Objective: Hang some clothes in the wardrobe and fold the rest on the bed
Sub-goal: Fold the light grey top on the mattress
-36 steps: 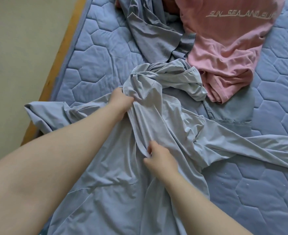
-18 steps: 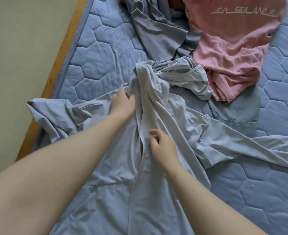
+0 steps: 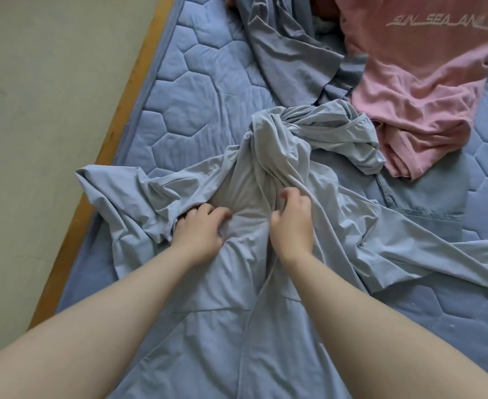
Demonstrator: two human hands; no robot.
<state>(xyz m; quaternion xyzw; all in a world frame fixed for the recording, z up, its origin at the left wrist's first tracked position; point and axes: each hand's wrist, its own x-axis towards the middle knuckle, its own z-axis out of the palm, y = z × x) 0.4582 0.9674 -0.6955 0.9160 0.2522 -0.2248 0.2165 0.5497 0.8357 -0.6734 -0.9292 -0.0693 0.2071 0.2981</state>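
Note:
A light blue-grey hooded jacket (image 3: pixel 280 312) lies spread and rumpled across the blue quilted mattress (image 3: pixel 196 90). Its hood is bunched up at the far end, one sleeve trails right and the other is crumpled at the left. My left hand (image 3: pixel 199 231) grips the left front panel with curled fingers. My right hand (image 3: pixel 293 223) grips the right front edge beside it. Between my hands the jacket's front is pulled apart and its paler inner lining shows.
A pink T-shirt (image 3: pixel 415 90) with white lettering lies at the far right. A darker grey-blue garment (image 3: pixel 288 50) lies at the top. Light denim (image 3: pixel 426 203) shows under the pink shirt. The wooden bed edge (image 3: pixel 116 125) and pale floor (image 3: pixel 35 110) run along the left.
Both hands came down the jacket front toward me and spread its two edges apart, exposing the lining. The left sleeve bunched up more at the left.

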